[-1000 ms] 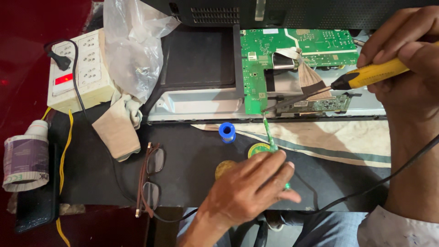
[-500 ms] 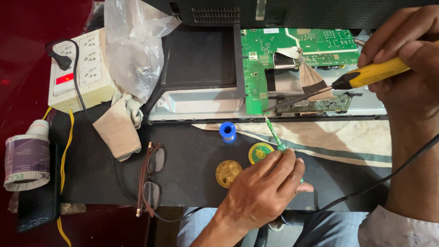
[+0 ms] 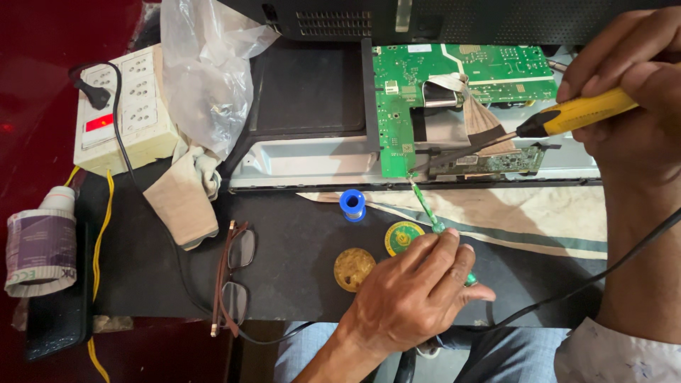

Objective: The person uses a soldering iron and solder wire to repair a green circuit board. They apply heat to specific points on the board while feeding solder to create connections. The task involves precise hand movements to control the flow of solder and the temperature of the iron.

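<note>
In the head view, just above my right hand's (image 3: 631,99) grip, I hold the yellow-handled soldering iron (image 3: 578,113), fingers wrapped tight round it, its dark tip reaching leftward to the lower edge of the green circuit board (image 3: 397,106). My left hand (image 3: 418,291) pinches a thin green-handled tool (image 3: 429,213) whose point runs up and away from the grip to touch the same board edge. Just left of that grip, two round tins (image 3: 355,268) and a blue solder spool (image 3: 352,204) lie on the desk (image 3: 298,234), with spectacles (image 3: 234,276) farther left.
</note>
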### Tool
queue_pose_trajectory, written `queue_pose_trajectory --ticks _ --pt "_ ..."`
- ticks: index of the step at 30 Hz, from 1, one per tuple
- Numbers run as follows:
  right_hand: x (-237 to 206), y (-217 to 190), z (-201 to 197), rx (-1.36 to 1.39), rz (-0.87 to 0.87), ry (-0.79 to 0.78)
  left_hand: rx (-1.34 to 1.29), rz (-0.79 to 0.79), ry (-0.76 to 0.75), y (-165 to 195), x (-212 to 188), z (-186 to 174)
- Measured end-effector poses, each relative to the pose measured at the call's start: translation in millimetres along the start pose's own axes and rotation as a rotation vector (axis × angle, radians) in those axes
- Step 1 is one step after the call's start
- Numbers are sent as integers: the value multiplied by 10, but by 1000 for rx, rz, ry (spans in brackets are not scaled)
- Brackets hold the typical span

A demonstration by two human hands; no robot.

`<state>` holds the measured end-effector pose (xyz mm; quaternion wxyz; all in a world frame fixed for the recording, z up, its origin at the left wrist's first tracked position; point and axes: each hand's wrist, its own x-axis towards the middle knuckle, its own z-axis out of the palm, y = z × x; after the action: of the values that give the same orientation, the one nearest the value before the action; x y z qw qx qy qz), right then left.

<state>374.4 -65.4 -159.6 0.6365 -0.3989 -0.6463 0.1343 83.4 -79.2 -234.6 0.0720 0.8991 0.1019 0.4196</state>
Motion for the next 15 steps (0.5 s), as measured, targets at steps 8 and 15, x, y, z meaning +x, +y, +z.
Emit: queue_pose_trajectory --ticks 8,15 --pt "-1 -28 26 15 6 -2 3 16 15 -7 -14 25" --pt "2 -26 37 4 14 6 18 22 38 -8 -7 26"
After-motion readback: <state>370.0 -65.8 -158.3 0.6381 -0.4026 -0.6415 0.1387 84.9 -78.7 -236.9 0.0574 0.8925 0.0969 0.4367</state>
